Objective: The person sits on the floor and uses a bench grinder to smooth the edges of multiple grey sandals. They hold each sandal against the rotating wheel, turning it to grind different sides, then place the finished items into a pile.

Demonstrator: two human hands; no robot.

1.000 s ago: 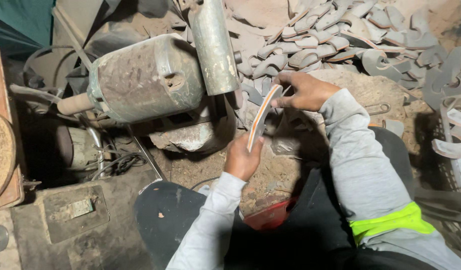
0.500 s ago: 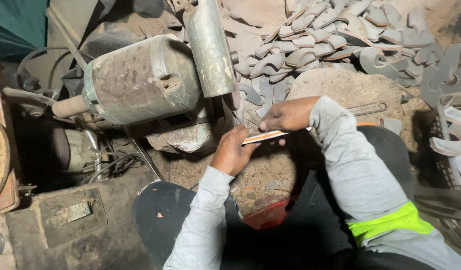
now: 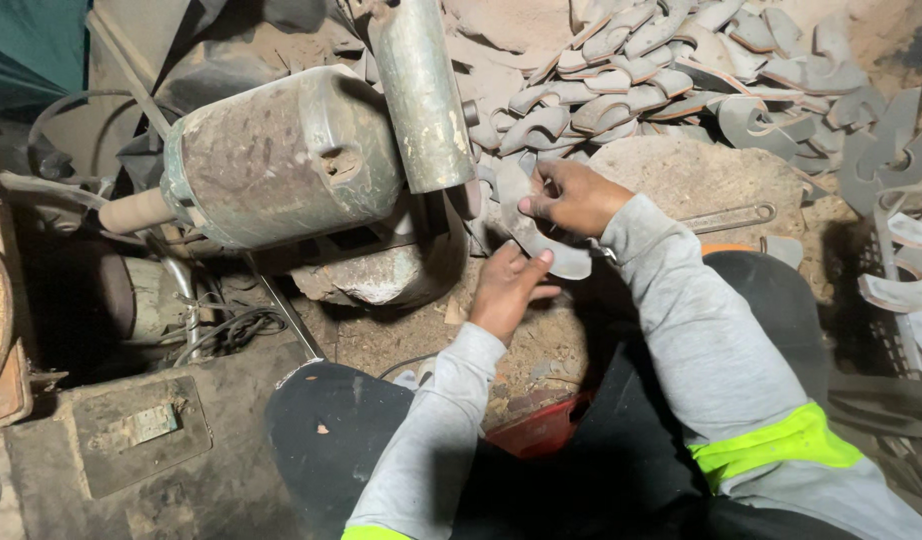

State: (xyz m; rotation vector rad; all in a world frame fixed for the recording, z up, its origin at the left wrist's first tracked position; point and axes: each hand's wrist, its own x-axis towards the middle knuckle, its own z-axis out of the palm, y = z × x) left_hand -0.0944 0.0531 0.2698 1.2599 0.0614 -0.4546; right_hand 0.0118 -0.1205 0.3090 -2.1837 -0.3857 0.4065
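Observation:
Both my hands hold one curved grey metal blade point(image 3: 537, 233) just in front of the grinder. My left hand point(image 3: 506, 290) grips its lower end from below, thumb on top. My right hand point(image 3: 573, 197) pinches its upper end near the machine. The blade lies flat, its broad face turned up toward the camera. To the left stands the rusty motor housing point(image 3: 281, 160) with a cylindrical guard point(image 3: 421, 95) over the wheel, close to the blade's top.
A big heap of similar curved metal blades point(image 3: 671, 70) fills the back right, with more point(image 3: 896, 260) at the right edge. A wrench point(image 3: 726, 217) lies on a dusty mound. My knees point(image 3: 331, 430) flank a red object point(image 3: 541, 430). Cables point(image 3: 226, 330) lie left.
The blade was on edge, showing a thin orange-lit side; both hands have turned it flat with its broad face up, and the right hand shifted slightly toward the grinder.

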